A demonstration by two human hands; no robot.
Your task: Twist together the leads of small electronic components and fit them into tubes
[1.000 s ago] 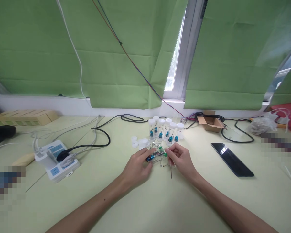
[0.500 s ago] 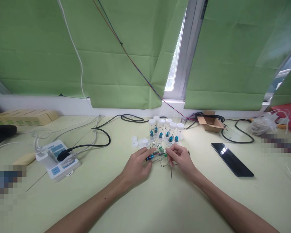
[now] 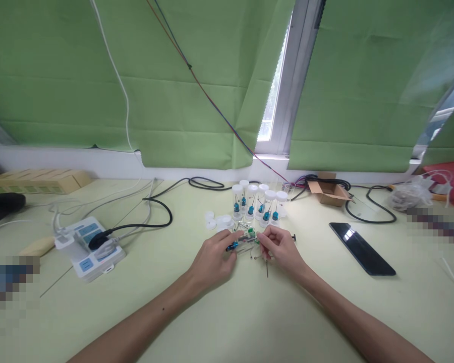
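Observation:
My left hand (image 3: 213, 256) is closed, thumb and forefinger around a slim clear piece with a blue and black end (image 3: 232, 246). My right hand (image 3: 282, 248) pinches close beside it, at the other end of that piece. Whatever lies between the right fingertips is too small to make out. Under and between the hands lie small green parts (image 3: 250, 231) and several thin metal pins. A thin dark rod (image 3: 267, 270) sticks out below the right fingers. Just beyond stand several clear vials (image 3: 267, 205) with white lids and blue parts inside. Loose white caps (image 3: 211, 223) lie to their left.
A white power strip (image 3: 93, 249) with plugs is at left, its black cable (image 3: 168, 214) running to the back. On the right lie a black phone (image 3: 361, 248) and an open cardboard box (image 3: 331, 194). Green blinds (image 3: 196, 116) hang behind the table.
My right hand has shifted very slightly left, and more of a small black knob shows beside it. The left hand keeps its grip and has hardly moved.

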